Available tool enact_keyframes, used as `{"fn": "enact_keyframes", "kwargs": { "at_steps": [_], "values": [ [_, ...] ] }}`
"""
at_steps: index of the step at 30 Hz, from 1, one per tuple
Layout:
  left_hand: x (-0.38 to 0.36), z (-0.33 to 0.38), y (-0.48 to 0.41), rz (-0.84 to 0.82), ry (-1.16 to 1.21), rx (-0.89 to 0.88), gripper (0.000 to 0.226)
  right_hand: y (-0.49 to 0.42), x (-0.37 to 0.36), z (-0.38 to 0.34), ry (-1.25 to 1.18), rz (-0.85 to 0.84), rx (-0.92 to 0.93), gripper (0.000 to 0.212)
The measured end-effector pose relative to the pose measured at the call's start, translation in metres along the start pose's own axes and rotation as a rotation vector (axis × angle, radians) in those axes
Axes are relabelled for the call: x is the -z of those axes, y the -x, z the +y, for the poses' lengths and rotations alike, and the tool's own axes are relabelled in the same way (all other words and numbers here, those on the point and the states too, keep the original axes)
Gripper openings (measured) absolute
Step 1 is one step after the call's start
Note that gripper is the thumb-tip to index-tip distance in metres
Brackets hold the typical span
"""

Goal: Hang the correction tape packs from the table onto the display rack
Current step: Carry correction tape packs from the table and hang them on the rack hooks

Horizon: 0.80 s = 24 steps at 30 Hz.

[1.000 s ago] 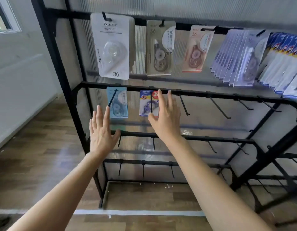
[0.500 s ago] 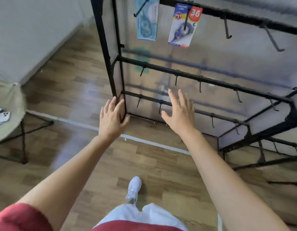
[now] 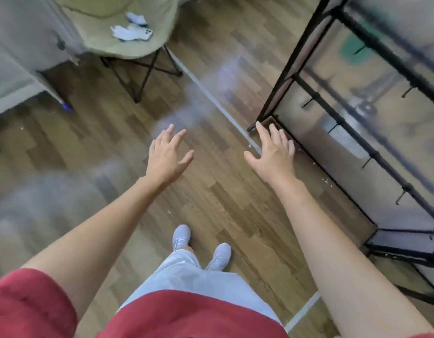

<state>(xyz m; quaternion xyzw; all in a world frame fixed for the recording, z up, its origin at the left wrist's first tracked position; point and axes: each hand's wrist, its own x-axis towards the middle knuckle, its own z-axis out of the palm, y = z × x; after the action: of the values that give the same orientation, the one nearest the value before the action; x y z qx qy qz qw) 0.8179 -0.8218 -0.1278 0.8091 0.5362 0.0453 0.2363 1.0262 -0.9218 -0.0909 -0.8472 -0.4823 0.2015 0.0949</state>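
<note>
My left hand and my right hand are stretched out in front of me over the wooden floor, fingers spread, holding nothing. The black display rack stands at the right; only its lower bars with bare hooks show, and my right hand is just in front of its bottom left corner. No correction tape pack on the rack is in view. White packs, blurred, lie on a pale green folding table at the top left, well away from both hands.
A grey draped table or cloth fills the far left. A white tape line runs across the floor. My white shoes are below, on the wooden floor between the folding table and the rack.
My view has swung down and to the left, away from the hanging packs. Both hands have come off the rack, still empty, and the folding table has come into view.
</note>
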Motion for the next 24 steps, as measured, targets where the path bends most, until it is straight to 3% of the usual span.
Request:
{"fn": "enact_keyframes", "kwargs": {
  "at_steps": [8,14,24],
  "values": [
    [0.073,-0.178,0.07,0.138,0.065,0.36,0.054,-0.008,-0.084,-0.198,0.105,-0.174,0.39,0.074],
    [0.139,-0.312,0.115,0.221,0.14,0.576,0.055,0.006,-0.152,-0.357,0.131,-0.262,0.558,0.072],
    [0.241,-0.466,0.122,0.399,0.168,0.764,0.055,-0.016,-0.212,-0.565,0.146,-0.274,0.801,0.068]
  ]
}}
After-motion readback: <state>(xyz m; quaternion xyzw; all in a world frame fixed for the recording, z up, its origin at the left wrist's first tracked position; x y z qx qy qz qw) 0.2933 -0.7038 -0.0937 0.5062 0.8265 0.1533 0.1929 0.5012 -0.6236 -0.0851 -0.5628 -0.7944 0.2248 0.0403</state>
